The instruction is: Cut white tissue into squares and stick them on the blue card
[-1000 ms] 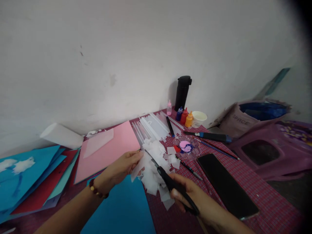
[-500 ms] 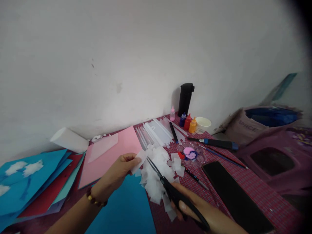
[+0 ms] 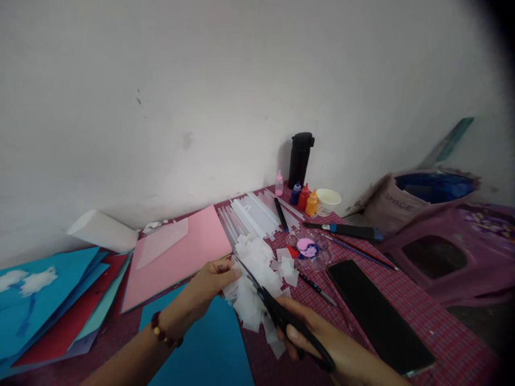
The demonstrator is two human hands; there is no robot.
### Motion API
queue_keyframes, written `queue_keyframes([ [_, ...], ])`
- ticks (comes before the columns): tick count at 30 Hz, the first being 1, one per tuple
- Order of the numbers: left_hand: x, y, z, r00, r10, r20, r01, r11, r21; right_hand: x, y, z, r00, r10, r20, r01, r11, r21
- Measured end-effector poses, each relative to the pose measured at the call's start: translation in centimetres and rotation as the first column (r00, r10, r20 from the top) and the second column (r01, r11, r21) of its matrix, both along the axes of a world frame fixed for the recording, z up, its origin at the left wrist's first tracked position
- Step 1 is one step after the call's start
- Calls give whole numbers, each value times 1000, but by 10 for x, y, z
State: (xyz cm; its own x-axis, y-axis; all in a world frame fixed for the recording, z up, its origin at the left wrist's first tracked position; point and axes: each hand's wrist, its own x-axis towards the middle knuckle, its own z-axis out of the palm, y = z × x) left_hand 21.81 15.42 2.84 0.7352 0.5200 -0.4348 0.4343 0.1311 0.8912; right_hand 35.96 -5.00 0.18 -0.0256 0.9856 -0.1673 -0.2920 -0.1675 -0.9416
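Observation:
My right hand (image 3: pixel 306 327) is closed round the handles of black scissors (image 3: pixel 277 313). Their blades point up and left, slightly parted, close to my left fingertips. Thumb and fingers of my left hand (image 3: pixel 215 279) pinch a small piece of thin white paper, which blends into the pile behind it. That pile of cut white paper pieces (image 3: pixel 255 262) lies under the blades. A blue sheet (image 3: pixel 205 338) is below my left wrist, and a pink sheet (image 3: pixel 201 230) lies just beyond that hand.
White strips (image 3: pixel 249 217), a black marker (image 3: pixel 281 214) and a paint palette (image 3: pixel 317 257) lie behind the pile. Paint bottles (image 3: pixel 303 197), a black flask (image 3: pixel 300 161) and a bowl (image 3: pixel 330 197) stand at the back. A phone (image 3: pixel 374 311) and cutter (image 3: pixel 350 230) lie right; coloured sheets (image 3: pixel 80 305) left.
The view has shifted a little to the right. My left fingers have come closer to the paper pile, and the white piece they hold shows less. The scissors' blades now look less parted.

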Motion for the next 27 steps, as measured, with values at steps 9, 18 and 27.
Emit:
queue_keyframes([
  [9,3,-4,-1,1000,-4,25,5,999,-42,-5,0,-15,997,-78,-24,77,996,-37],
  [18,-16,13,4,984,174,39,-171,983,-65,0,-6,-10,999,-48,6,48,997,-56],
  [27,-11,6,4,984,163,66,-156,983,-98,-4,-4,-8,999,19,34,-17,998,-55],
])
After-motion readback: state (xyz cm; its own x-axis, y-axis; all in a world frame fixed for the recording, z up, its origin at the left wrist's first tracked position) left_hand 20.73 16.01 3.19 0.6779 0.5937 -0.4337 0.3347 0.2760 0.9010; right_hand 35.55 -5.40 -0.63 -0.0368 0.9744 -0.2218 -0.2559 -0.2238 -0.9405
